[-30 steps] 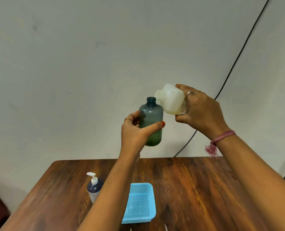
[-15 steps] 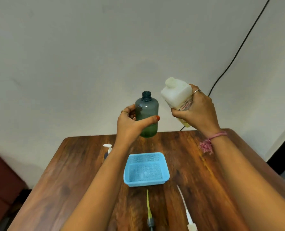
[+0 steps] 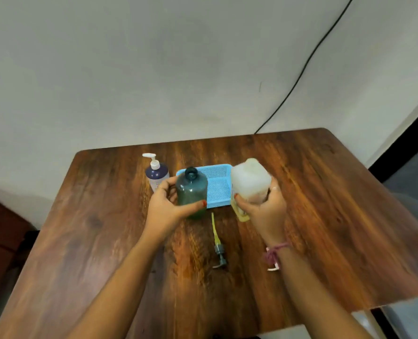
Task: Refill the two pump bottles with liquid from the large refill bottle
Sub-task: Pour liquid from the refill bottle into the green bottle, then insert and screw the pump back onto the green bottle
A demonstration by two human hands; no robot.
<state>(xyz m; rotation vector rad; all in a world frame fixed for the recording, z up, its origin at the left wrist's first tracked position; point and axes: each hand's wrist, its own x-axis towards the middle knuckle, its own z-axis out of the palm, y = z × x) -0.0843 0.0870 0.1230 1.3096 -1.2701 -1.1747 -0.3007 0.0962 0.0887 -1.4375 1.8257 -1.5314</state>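
Our left hand [image 3: 165, 207] grips the light, smooth green bottle [image 3: 191, 192] mid-body; our right hand [image 3: 261, 209] clasps the heavier refill bottle [image 3: 249, 179] low.

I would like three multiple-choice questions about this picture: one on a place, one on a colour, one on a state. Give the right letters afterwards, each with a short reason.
1. Where does the grey pump head with the yellow tube lie?
A. in the blue basket
B. on the table, nearer the camera than the basket
C. screwed onto the green bottle

2. What colour is the basket?
A. red
B. white
C. light blue

3. In what state is the mouth of the green bottle?
A. open, with no pump
B. closed by a pump
C. closed by a flat cap

Answers:
1 B: the pump head lies flat on the table, on the near side of the basket.
2 C: its mesh is light blue.
3 A: the green bottle, held by the left hand, shows a bare neck; the right hand holds the refill bottle.
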